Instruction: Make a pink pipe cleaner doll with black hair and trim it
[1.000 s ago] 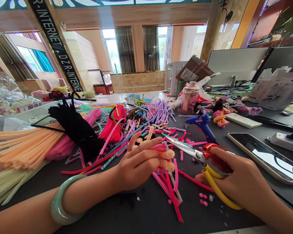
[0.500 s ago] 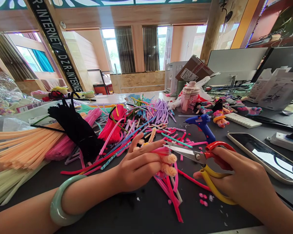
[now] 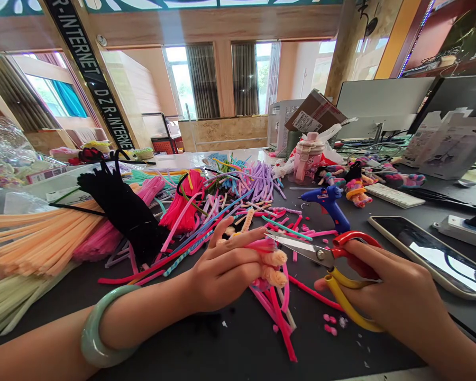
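Note:
My left hand (image 3: pixel 232 267) is closed around a pipe-cleaner doll (image 3: pixel 275 267), mostly hidden by the fingers; its peach curled ends and some pink parts stick out on the right. In my right hand (image 3: pixel 392 286) is a pair of scissors (image 3: pixel 325 257) with one red and one yellow handle. The scissor blades point left, slightly parted, and their tips meet the pink part of the doll beside my left fingertips. Below the doll, several pink pipe cleaners (image 3: pixel 280 323) lie on the dark table.
A blue glue gun (image 3: pixel 327 203) and a phone (image 3: pixel 428 254) lie at the right. Bundles of black (image 3: pixel 122 211), peach (image 3: pixel 43 238) and red-pink pipe cleaners (image 3: pixel 184 203) cover the left. A pink bottle (image 3: pixel 307 159) stands behind; finished dolls (image 3: pixel 357 190) sit near the keyboard (image 3: pixel 394 196).
Almost nothing differs. Both hands, the doll and the scissors keep nearly the same places.

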Demonstrator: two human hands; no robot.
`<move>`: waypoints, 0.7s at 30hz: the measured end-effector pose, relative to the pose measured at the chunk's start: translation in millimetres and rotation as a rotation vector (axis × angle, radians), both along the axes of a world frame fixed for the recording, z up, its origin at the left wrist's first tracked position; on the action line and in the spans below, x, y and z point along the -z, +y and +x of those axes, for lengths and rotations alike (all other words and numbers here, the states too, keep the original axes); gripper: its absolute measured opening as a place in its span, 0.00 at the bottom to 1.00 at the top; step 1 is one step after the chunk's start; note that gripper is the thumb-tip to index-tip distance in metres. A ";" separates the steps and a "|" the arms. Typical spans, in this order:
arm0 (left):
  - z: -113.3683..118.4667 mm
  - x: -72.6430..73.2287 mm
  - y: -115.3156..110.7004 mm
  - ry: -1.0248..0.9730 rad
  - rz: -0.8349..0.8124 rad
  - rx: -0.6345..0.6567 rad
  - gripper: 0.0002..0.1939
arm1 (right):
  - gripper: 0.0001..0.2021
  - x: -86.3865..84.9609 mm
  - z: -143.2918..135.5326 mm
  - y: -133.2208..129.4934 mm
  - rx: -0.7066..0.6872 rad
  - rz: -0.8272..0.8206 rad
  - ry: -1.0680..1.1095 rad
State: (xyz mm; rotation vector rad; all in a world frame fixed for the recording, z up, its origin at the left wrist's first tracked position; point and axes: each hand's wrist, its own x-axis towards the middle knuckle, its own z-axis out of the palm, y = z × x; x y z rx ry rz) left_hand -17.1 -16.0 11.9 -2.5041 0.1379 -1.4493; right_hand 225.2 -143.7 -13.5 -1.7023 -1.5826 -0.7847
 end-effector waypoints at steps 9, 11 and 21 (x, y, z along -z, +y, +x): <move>0.0 0.1 0.8 -0.005 -0.003 0.000 0.11 | 0.17 -1.2 -1.5 0.1 0.005 -0.011 0.016; -0.1 -0.2 0.4 -0.002 -0.010 0.002 0.11 | 0.18 -0.3 -2.0 0.0 0.015 -0.006 0.018; 0.8 0.7 -0.1 -0.014 -0.008 -0.026 0.11 | 0.13 -1.6 5.7 -0.4 -0.068 -0.011 -0.065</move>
